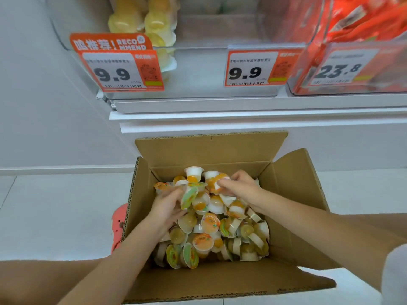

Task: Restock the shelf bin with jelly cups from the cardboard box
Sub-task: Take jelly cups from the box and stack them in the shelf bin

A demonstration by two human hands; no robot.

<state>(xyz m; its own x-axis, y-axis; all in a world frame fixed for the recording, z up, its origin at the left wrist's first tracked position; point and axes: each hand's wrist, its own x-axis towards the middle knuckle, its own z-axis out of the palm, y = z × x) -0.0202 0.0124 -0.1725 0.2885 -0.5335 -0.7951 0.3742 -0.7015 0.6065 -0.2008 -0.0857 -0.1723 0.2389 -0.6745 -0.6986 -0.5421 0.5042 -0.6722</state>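
Reaching into the cardboard box (293,181) at lower centre, jelly cups (209,223) are gripped by the left hand (169,203) and the right hand (240,186), gathered in handfuls, probably for the clear shelf bin (198,69) above.

Three orange price tags are clipped along the shelf edge (253,104): a 9.9 tag (122,71) topped by a "RECOMMEND" sign (110,41), a second 9.9 tag (256,68), and a 23.8 tag (343,68). Red packets (363,20) are stacked in a clear container at upper right. A pink object (119,225) is seen on the pale floor (55,212).
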